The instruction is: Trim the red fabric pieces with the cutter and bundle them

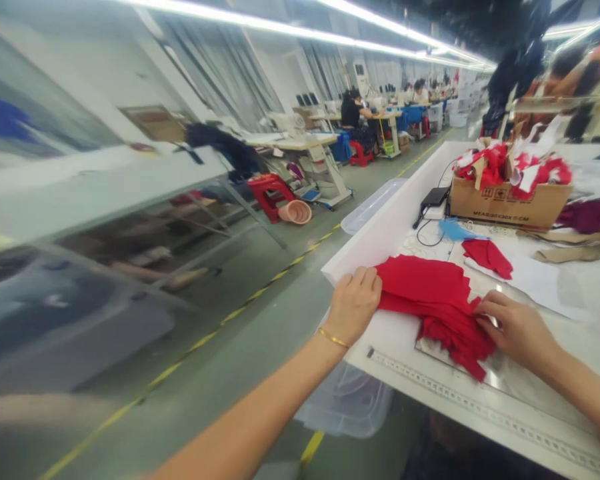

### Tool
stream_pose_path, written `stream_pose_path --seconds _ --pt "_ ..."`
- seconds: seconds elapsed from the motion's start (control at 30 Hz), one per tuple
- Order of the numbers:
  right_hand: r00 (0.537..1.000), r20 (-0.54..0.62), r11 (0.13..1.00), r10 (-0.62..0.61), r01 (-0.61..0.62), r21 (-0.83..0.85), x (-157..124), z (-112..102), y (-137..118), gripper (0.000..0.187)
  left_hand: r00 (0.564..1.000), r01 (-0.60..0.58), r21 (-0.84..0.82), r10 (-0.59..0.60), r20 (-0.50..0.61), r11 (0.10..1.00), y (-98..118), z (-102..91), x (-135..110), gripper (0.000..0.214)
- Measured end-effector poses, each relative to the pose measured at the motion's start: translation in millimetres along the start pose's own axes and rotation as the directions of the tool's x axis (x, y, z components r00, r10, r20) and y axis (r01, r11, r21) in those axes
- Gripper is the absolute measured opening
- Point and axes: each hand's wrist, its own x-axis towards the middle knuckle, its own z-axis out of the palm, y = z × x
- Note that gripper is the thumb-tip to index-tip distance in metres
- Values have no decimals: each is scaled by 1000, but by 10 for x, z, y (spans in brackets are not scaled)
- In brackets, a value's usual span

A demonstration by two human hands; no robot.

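Observation:
Red fabric pieces (423, 283) lie in a loose stack near the left corner of the white table (405, 347). My left hand (356, 301), with a gold bracelet at the wrist, is closed on the left end of the stack. At the other end, my right hand (510, 327) pinches the ragged right edge of the red fabric, thumb and fingers together. Below the stack, part of a shiny flat plate shows under the cloth. A smaller red piece (487, 259) rests on white paper just behind.
A cardboard box (510, 203) full of red and white scraps stands at the back of the table. Beside it are a black device (435, 198) with a cable and a blue scrap (460, 230). A ruler strip (450, 390) runs along the front edge. People sit at sewing machines farther off.

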Motion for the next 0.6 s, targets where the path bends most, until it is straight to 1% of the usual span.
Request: stream_pose_path --seconds 0.1,0.2,0.27,0.43,0.6 --pt "998 -70 1000 -2 4 23 6 -6 -13 17 1000 -7 1 7 -6 1000 -2 21 3 25" --pt "986 -164 998 -10 20 57 22 -54 -56 17 1000 -10 6 10 -21 1000 -5 38 6 24" --pt "980 -201 996 -16 33 82 23 -91 -91 16 999 -13 18 14 -31 1000 -7 41 9 24" --pt "972 -234 993 -20 47 110 -17 -153 -167 14 995 -36 55 41 -93 998 -10 36 15 22" --pt "968 -250 990 -17 52 134 -47 -162 -181 12 996 -35 69 40 -78 997 -10 20 22 23"
